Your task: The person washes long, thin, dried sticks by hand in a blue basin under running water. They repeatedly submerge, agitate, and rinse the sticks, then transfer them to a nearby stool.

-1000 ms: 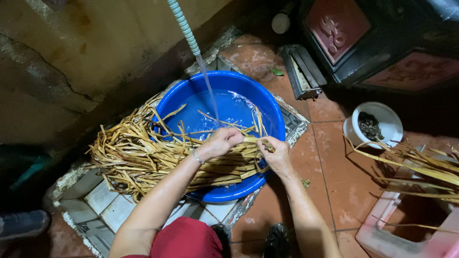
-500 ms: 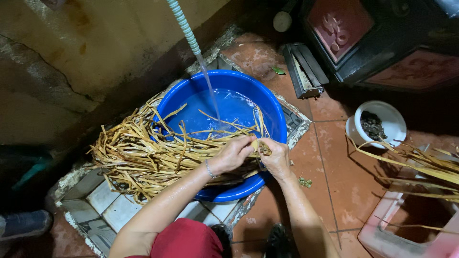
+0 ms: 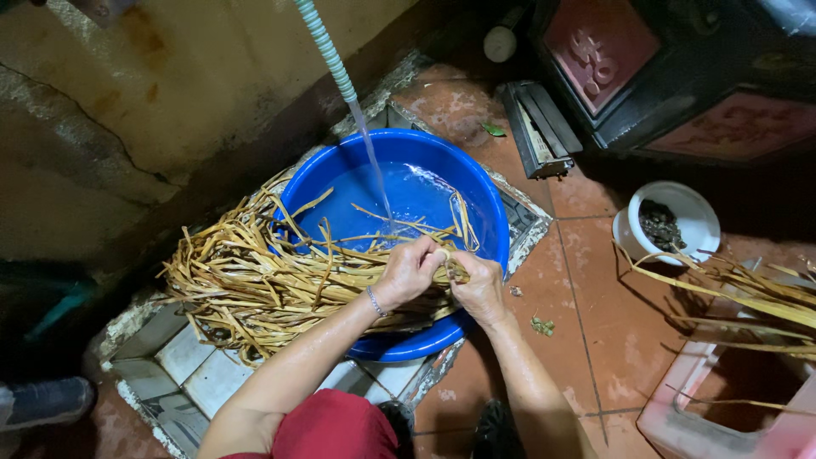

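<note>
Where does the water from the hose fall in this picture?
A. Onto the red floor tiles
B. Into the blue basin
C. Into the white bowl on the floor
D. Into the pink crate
B: the stream from the ribbed hose drops into the blue basin, just beyond the left hand and right hand, which grip the dried strips lying across its rim.

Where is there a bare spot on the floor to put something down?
Bare tiles lie between the blue basin and the white bowl, and below that toward the pink crate. The basin's left side is crowded with strips, where both hands work.
</note>
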